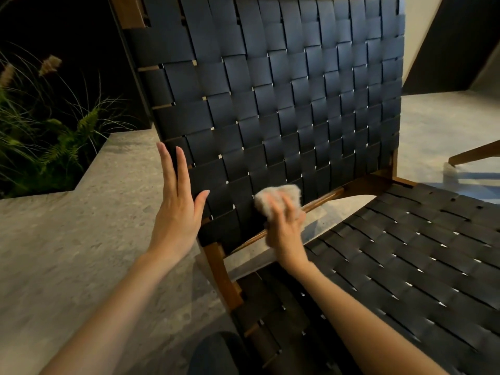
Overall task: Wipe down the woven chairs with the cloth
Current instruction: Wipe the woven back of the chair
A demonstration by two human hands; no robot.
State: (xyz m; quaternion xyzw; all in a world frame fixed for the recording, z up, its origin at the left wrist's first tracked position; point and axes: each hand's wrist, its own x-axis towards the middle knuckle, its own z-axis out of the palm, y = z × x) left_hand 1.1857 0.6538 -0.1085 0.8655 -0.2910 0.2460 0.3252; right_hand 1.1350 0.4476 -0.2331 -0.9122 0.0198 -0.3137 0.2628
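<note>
head cam | black woven-strap chair with a brown wood frame fills the shot | crumpled beige cloth sits on the backrest, down around 7 o'clock | right hand kinda blurry, fingers curled gripping the cloth | left hand at the cloth's 9 o'clock, fingers straight and spread, thumb on the weave

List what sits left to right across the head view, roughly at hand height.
plants → left hand, fingers straight, at the left edge of the backrest → cloth held by the right hand → woven seat → wooden leg of another chair at the far right.
</note>
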